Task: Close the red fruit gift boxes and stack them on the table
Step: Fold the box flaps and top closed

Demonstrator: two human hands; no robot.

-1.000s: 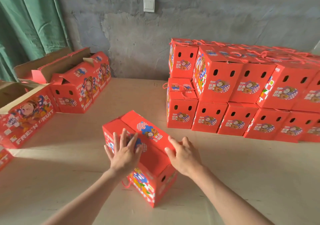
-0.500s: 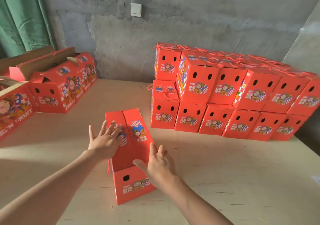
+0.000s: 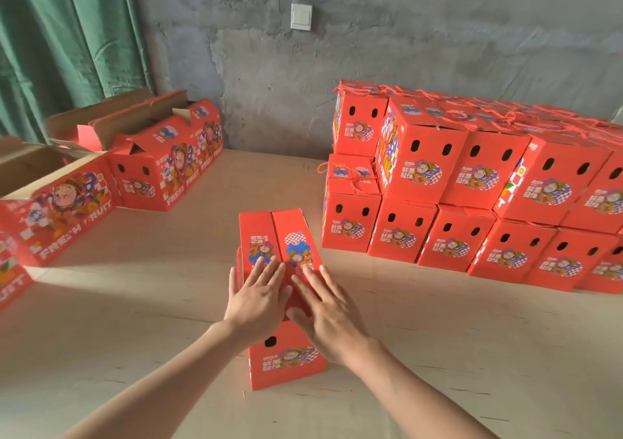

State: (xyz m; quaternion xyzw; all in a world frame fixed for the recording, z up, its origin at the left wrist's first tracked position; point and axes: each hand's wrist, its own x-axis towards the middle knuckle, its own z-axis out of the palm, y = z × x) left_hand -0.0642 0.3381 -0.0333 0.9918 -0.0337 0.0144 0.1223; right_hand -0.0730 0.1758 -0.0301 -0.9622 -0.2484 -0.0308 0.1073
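Observation:
A red fruit gift box (image 3: 286, 359) stands lengthwise on the wooden table (image 3: 455, 354) right in front of me, its two top flaps folded down and meeting along the middle. My left hand (image 3: 258, 297) lies flat on the left flap with straight fingers. My right hand (image 3: 325, 310) presses flat on the right flap beside it. A red cord handle hangs at the box's left side. At the right, a two-layer stack of closed red boxes (image 3: 472, 185) stands against the wall.
Open red boxes (image 3: 161, 165) with raised cardboard flaps sit at the back left, another open one (image 3: 57, 209) nearer the left edge. A green curtain (image 3: 67, 40) hangs at the left; a grey wall with a light switch (image 3: 301, 17) lies behind.
The box has turned from a slanted position to end-on toward me. Both hands moved from its sides onto the top flaps and now press them down together.

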